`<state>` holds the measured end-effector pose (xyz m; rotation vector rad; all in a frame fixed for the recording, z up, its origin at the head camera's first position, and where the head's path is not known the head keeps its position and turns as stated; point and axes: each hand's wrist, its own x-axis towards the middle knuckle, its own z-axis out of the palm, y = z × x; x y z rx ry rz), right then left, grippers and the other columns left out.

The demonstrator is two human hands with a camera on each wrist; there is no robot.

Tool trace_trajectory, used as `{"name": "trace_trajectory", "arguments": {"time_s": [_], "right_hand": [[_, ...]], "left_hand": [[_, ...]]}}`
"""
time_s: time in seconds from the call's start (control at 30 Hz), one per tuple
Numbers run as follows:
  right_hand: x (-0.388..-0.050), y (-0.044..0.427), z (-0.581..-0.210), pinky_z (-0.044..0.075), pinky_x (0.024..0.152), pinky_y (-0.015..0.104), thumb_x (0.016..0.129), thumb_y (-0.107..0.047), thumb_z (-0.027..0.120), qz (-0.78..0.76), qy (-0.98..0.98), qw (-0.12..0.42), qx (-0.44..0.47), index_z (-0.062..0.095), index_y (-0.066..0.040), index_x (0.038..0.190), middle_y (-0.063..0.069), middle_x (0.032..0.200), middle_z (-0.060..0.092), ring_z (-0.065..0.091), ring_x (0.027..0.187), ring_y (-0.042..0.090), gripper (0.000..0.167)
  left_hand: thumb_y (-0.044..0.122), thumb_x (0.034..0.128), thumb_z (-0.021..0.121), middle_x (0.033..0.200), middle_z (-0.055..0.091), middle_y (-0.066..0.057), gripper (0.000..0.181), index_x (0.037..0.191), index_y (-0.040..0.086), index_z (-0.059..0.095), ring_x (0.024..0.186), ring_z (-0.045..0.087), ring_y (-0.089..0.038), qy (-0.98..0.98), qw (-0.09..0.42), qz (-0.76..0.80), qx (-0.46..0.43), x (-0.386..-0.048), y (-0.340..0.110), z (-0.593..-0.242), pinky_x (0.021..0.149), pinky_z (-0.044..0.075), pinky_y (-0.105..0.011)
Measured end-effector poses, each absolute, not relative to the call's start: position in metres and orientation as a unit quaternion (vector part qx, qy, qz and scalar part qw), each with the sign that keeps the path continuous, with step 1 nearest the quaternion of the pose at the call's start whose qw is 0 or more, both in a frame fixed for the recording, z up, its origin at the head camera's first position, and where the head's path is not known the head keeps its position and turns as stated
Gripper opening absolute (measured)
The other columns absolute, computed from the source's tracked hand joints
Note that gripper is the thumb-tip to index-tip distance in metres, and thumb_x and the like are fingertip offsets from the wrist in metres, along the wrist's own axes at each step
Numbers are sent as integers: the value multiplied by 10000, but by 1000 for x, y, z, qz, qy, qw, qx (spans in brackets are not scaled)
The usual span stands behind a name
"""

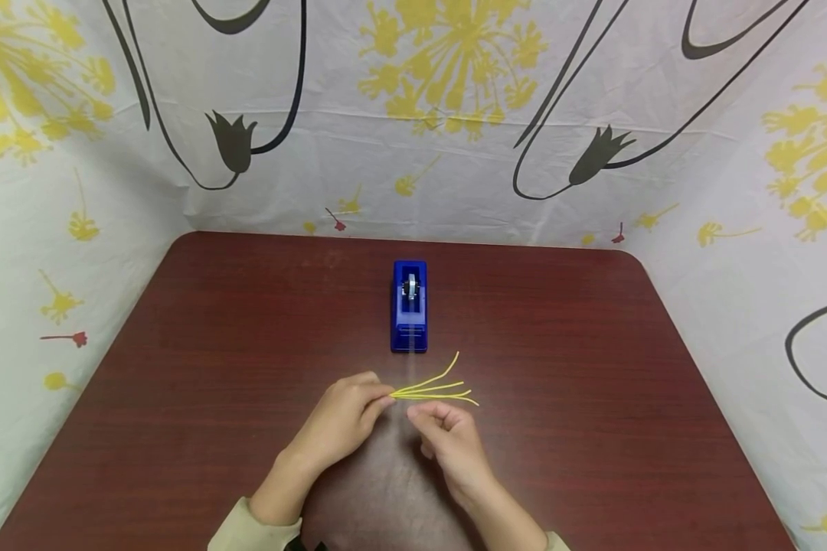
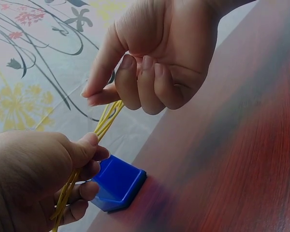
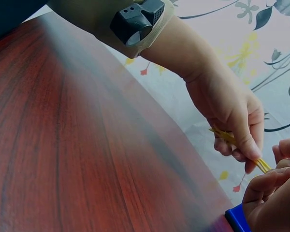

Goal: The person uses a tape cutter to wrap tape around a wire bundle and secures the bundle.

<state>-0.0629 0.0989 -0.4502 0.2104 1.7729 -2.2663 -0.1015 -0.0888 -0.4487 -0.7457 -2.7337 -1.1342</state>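
A bundle of thin yellow wires (image 1: 430, 393) sticks out to the right from my left hand (image 1: 348, 413), which pinches it between thumb and fingers. The loose ends fan apart; in the left wrist view the other ends of the wires (image 2: 63, 198) pass below the palm. Close by on the right, my right hand (image 1: 455, 448) has its thumb and index fingertips together and its other fingers curled. A faint clear strip (image 2: 91, 117), seemingly tape, shows at those fingertips in the left wrist view. Beyond both hands stands a blue tape dispenser (image 1: 410, 337) with a roll inside.
The dark red-brown wooden table (image 1: 558, 344) has rounded far corners. A white cloth (image 1: 358, 168) printed with yellow and grey flowers hangs behind and along the sides. A black device (image 3: 137, 21) is strapped on the left wrist, over a beige sleeve.
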Motion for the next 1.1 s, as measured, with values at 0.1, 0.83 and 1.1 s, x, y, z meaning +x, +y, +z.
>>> {"name": "trace_trajectory", "arguments": {"time_s": [0.1, 0.83, 1.1], "right_hand": [[-62, 99, -450, 316, 536, 219, 939, -71, 687, -779, 609, 129, 73, 701, -41, 852, -85, 574, 429, 341, 483, 43, 94], [-62, 97, -449, 319, 528, 213, 930, -64, 690, -782, 604, 129, 84, 710, -51, 848, -81, 568, 436, 342, 480, 46, 85], [-61, 98, -449, 326, 540, 214, 931, -45, 680, -790, 595, 129, 76, 735, -82, 869, -91, 600, 500, 349, 485, 36, 91]], "left_hand": [[115, 942, 722, 777, 575, 117, 77, 979, 119, 789, 666, 488, -31, -892, 41, -377, -247, -101, -88, -448, 621, 452, -224], [35, 944, 694, 790, 536, 75, 77, 984, 53, 758, 678, 473, -45, -877, 36, -389, -280, -99, -83, -445, 609, 448, -217], [59, 954, 691, 788, 515, 96, 72, 950, 101, 749, 684, 471, -41, -877, 24, -381, -293, -98, -82, -442, 606, 446, -206]]}}
